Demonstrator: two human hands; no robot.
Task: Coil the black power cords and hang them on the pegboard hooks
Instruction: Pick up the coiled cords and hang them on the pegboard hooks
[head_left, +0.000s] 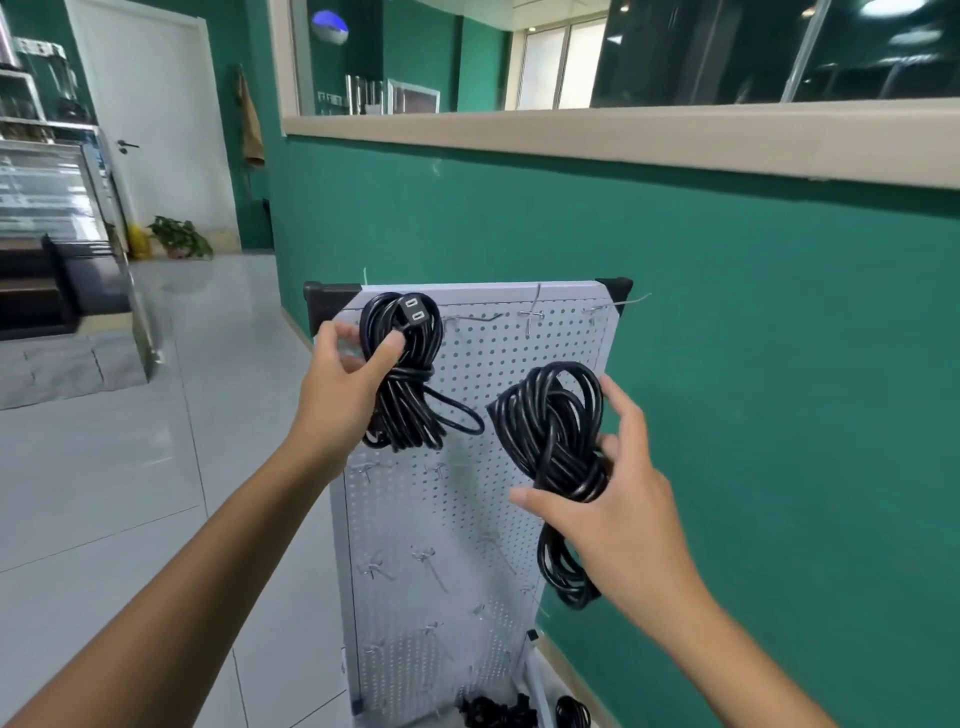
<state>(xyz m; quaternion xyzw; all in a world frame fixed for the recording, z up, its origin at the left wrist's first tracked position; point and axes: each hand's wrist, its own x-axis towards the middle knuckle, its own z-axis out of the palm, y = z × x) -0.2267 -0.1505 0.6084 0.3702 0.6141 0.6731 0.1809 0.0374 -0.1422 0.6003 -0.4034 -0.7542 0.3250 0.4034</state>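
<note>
Standing beside the person, I note two coiled black cords held up in front of the white pegboard (467, 519), which leans against the green wall (753, 364).

Grip: the left hand (343, 374) is clamped on the left cord bundle (402, 384), thumb pressed across the strands, near the board's top left corner. The plug end (414, 310) sits at the top of that bundle. Whether a loop is already over a hook there cannot be told; the cord hides it. The right hand (618, 499) is curled round the waist of the right cord bundle (556, 441), well below the top row of hooks (530, 314).

Risks, as judged:
- The right bundle has a long loop hanging beneath the hand. If the grip slackens, the coil may unwind and need redoing.
- A loose loop sticks out sideways from the left bundle; it could snag a neighbouring hook or drag the coil off.
- The hooks are thin wire. A bundle hung by only a few strands may slip off.
- The board only leans. A push while hanging could shift it.

Containers: no bin or box is visible. At the foot of the board more black cords (498, 714) lie in a heap; what they rest on is not clear.
</note>
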